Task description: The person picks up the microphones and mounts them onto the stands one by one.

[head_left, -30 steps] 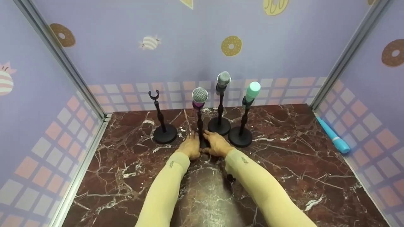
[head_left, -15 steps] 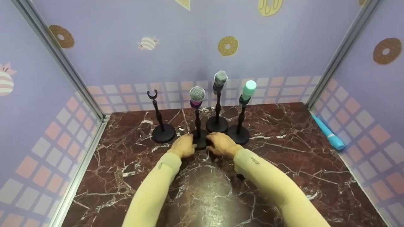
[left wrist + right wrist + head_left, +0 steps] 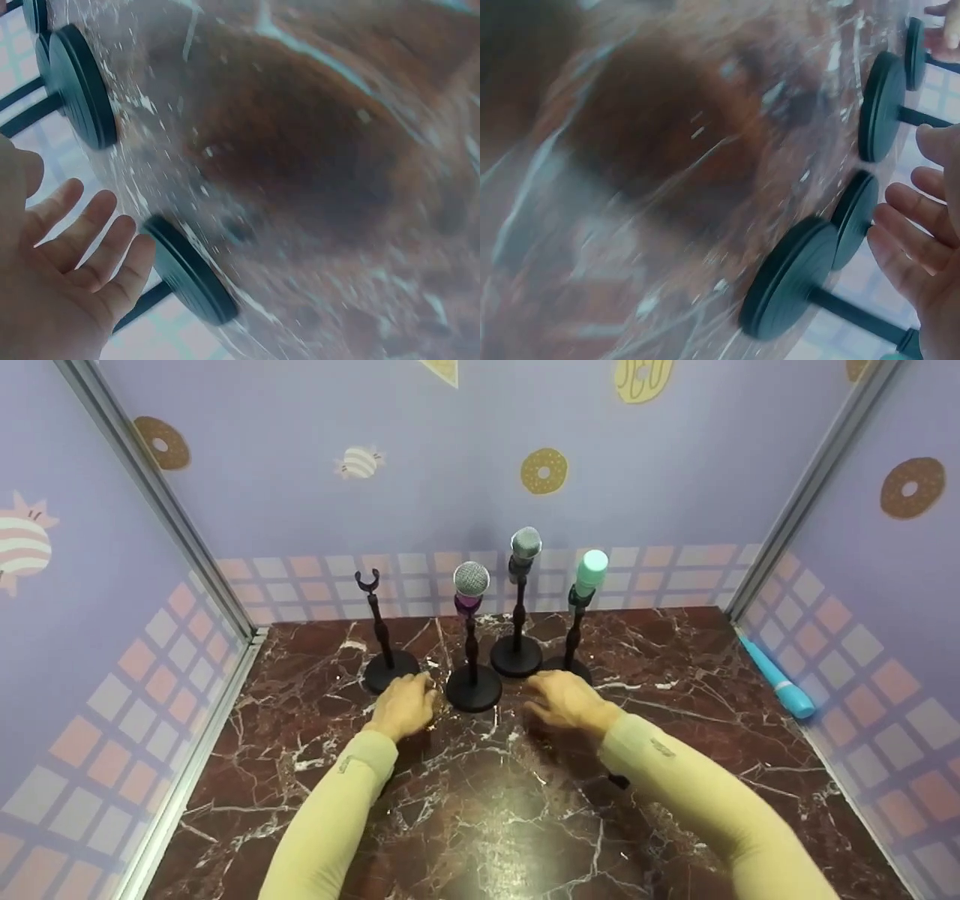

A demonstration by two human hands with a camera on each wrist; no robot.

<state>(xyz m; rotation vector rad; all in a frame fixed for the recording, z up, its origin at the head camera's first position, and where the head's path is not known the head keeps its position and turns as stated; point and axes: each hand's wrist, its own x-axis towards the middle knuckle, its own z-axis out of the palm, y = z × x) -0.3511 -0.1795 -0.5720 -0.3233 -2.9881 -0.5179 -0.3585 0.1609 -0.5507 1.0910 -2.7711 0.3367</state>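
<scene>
A silver-headed microphone with a purple body (image 3: pixel 471 580) sits in the holder of a black stand whose round base (image 3: pixel 474 688) lies between my hands. My left hand (image 3: pixel 403 705) is off this base with loose fingers, close in front of the bare stand (image 3: pixel 381 634), whose forked holder is vacant. On the other side, my right hand (image 3: pixel 568 699) holds nothing; it overlaps the base of the stand carrying a mint-green microphone (image 3: pixel 592 573). Behind stands another silver microphone (image 3: pixel 526 544) on its own stand. Both wrist views show relaxed fingers (image 3: pixel 97 225) apart from the stands.
A blue microphone (image 3: pixel 780 679) lies along the right edge of the dark red marbled table (image 3: pixel 495 825). Patterned lilac panels (image 3: pixel 450 495) enclose the back and both sides, with metal strips at the corners.
Both hands have let go of the purple microphone's stand base and drawn apart, the left toward the bare stand, the right toward the mint-green one. The stand now stands untouched.
</scene>
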